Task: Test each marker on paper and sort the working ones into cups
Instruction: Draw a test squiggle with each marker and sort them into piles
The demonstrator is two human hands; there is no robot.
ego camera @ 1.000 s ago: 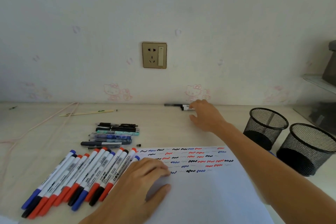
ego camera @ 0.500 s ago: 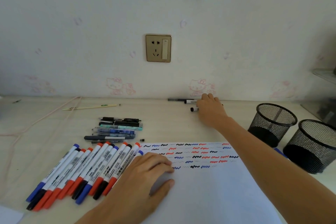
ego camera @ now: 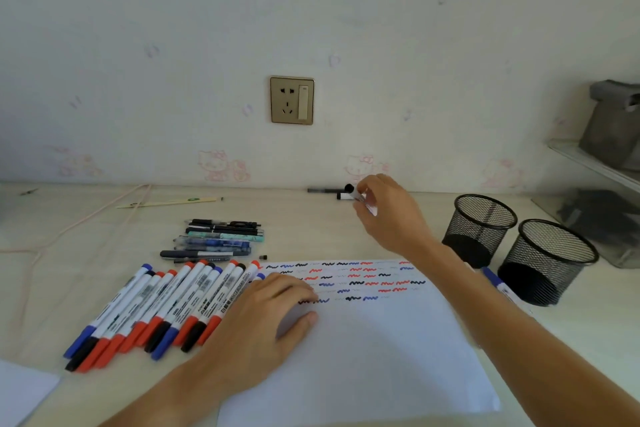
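Observation:
My right hand (ego camera: 389,215) is raised near the far wall and grips a black-capped white marker (ego camera: 358,196), lifted off the desk. Another black-capped marker (ego camera: 343,196) and a thin dark pen (ego camera: 322,190) lie by the wall just left of it. My left hand (ego camera: 263,326) rests flat on the white paper (ego camera: 363,350), which carries rows of red, blue and black squiggles. A fan of red, blue and black whiteboard markers (ego camera: 156,308) lies left of the paper. Two black mesh cups (ego camera: 479,229) (ego camera: 549,260) stand at the right.
A small heap of pens (ego camera: 221,236) lies behind the marker fan, with a loose cap (ego camera: 263,257) beside it. A blue marker (ego camera: 498,284) lies between the paper and the nearer cup. A pale cord (ego camera: 86,222) and a wooden stick (ego camera: 169,202) lie at the far left.
My right hand has closed on a black-capped marker by the wall and lifted it off the desk, pulling it slightly towards me. My left hand has stayed on the paper.

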